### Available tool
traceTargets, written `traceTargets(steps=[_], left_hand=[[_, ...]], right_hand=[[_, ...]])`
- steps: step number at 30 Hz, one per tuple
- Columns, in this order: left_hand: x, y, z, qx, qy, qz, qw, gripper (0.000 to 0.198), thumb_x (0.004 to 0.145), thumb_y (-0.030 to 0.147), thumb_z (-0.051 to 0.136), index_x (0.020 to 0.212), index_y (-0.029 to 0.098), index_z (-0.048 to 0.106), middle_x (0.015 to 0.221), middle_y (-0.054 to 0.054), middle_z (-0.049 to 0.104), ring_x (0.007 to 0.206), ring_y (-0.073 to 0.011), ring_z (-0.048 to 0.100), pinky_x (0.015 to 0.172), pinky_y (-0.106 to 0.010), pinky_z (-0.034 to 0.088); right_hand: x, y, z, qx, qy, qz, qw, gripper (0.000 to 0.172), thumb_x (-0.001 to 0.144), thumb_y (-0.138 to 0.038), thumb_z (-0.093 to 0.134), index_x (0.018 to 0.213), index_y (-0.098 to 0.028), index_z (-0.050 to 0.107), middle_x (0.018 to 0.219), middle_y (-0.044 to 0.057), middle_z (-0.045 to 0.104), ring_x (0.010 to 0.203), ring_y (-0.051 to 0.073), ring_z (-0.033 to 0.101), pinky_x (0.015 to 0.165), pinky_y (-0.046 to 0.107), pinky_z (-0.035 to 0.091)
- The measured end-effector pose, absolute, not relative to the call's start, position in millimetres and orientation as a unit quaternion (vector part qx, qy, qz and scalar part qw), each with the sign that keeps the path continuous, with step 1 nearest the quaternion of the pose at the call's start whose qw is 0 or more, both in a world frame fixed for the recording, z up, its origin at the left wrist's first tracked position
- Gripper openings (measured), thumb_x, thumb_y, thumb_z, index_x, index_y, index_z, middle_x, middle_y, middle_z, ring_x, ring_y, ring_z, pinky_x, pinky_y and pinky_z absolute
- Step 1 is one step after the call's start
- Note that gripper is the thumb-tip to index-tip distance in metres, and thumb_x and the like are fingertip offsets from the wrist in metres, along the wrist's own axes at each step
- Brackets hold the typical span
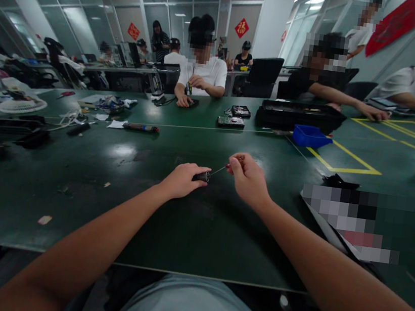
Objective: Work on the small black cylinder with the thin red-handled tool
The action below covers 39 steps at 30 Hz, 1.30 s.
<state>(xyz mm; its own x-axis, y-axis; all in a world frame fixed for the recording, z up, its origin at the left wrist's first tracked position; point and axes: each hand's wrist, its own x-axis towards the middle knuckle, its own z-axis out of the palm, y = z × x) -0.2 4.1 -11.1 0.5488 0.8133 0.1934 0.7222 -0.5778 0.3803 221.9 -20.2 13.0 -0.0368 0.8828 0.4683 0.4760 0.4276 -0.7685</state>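
Observation:
My left hand (182, 180) is closed around a small dark cylindrical part (202, 176), its round end facing right, just above the green table. The thumb and fingers pinch it from both sides. In my right hand (249, 179) is a thin screwdriver (218, 170), gripped by its reddish handle, which the fingers mostly cover. Its slim metal shaft slants down to the left and reaches the end of the dark part. Whether the tip is inside or only touching cannot be made out.
Beyond my hands lie a hard drive (230, 122), a long black casing (300, 118) and a blue bin (311, 137). A dark tool (141, 128) rests left of them. A laptop-like object (336, 223) sits at right. A co-worker (202, 76) works opposite.

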Motion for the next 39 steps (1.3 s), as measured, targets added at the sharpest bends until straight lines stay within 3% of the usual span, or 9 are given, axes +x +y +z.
traceTargets(steps=[10, 15, 19, 24, 29, 34, 36, 39], left_hand=[[0.3, 2.3, -4.9, 0.857, 0.452, 0.194, 0.153, 0.046, 0.09, 0.036, 0.063, 0.134, 0.026, 0.059, 0.116, -0.007, 0.065, 0.109, -0.0245, 0.059, 0.099, -0.04, 0.043], [-0.1, 3.8, -4.0, 0.803, 0.478, 0.283, 0.217, 0.038, 0.088, 0.034, 0.065, 0.124, 0.021, 0.061, 0.122, -0.008, 0.064, 0.112, -0.0236, 0.059, 0.101, -0.04, 0.044], [1.7, 7.7, -6.3, 0.742, 0.457, 0.367, 0.326, 0.037, 0.085, 0.027, 0.066, 0.12, 0.019, 0.057, 0.118, -0.008, 0.065, 0.108, -0.0203, 0.061, 0.099, -0.037, 0.046], [7.3, 5.9, 2.2, 0.689, 0.479, 0.371, 0.397, 0.04, 0.093, 0.032, 0.052, 0.131, 0.02, 0.047, 0.107, -0.009, 0.063, 0.088, -0.016, 0.062, 0.081, -0.031, 0.051], [16.7, -0.4, 16.2, 0.726, 0.503, 0.307, 0.355, 0.04, 0.089, 0.05, 0.058, 0.113, 0.017, 0.057, 0.093, -0.007, 0.064, 0.074, -0.0159, 0.059, 0.067, -0.029, 0.049], [29.7, -2.5, 19.0, 0.784, 0.471, 0.257, 0.311, 0.03, 0.089, 0.037, 0.058, 0.113, 0.019, 0.06, 0.108, -0.008, 0.066, 0.085, -0.0196, 0.064, 0.076, -0.033, 0.052], [35.5, -3.1, 18.5, 0.818, 0.46, 0.22, 0.265, 0.027, 0.087, 0.031, 0.058, 0.111, 0.02, 0.063, 0.107, -0.007, 0.068, 0.094, -0.0224, 0.064, 0.083, -0.035, 0.051], [44.7, -3.7, 16.2, 0.846, 0.463, 0.154, 0.214, 0.028, 0.086, 0.028, 0.058, 0.111, 0.021, 0.067, 0.102, -0.008, 0.07, 0.09, -0.0238, 0.065, 0.079, -0.034, 0.051]], right_hand=[[224.0, -16.7, 11.4, -0.517, -0.69, 0.159, 0.481, 0.02, 0.097, -0.038, 0.045, 0.091, -0.023, 0.057, 0.075, 0.004, 0.067, 0.07, 0.021, 0.063, 0.066, 0.034, 0.043], [224.9, -18.5, 13.8, -0.516, -0.686, 0.161, 0.488, 0.021, 0.097, -0.038, 0.045, 0.091, -0.023, 0.058, 0.076, 0.004, 0.067, 0.072, 0.021, 0.063, 0.067, 0.034, 0.043], [225.3, -20.2, 16.3, -0.515, -0.68, 0.165, 0.495, 0.02, 0.096, -0.037, 0.046, 0.092, -0.023, 0.058, 0.078, 0.005, 0.068, 0.073, 0.021, 0.064, 0.069, 0.035, 0.044], [226.7, -21.9, 20.2, -0.513, -0.673, 0.166, 0.506, 0.019, 0.097, -0.037, 0.046, 0.092, -0.023, 0.058, 0.08, 0.004, 0.069, 0.075, 0.021, 0.065, 0.07, 0.035, 0.045], [227.6, -22.8, 22.5, -0.515, -0.672, 0.15, 0.511, 0.019, 0.097, -0.037, 0.046, 0.092, -0.023, 0.058, 0.078, 0.004, 0.068, 0.073, 0.02, 0.064, 0.069, 0.034, 0.044], [228.5, -22.8, 23.0, -0.514, -0.67, 0.14, 0.516, 0.019, 0.097, -0.037, 0.046, 0.091, -0.023, 0.058, 0.077, 0.003, 0.068, 0.074, 0.02, 0.064, 0.07, 0.035, 0.043], [229.1, -22.4, 23.0, -0.512, -0.668, 0.141, 0.521, 0.019, 0.097, -0.037, 0.045, 0.09, -0.024, 0.058, 0.077, 0.003, 0.068, 0.074, 0.021, 0.064, 0.07, 0.035, 0.044], [229.7, -21.8, 23.1, -0.515, -0.665, 0.144, 0.522, 0.02, 0.097, -0.037, 0.045, 0.091, -0.023, 0.057, 0.077, 0.004, 0.068, 0.073, 0.02, 0.064, 0.069, 0.034, 0.044]])
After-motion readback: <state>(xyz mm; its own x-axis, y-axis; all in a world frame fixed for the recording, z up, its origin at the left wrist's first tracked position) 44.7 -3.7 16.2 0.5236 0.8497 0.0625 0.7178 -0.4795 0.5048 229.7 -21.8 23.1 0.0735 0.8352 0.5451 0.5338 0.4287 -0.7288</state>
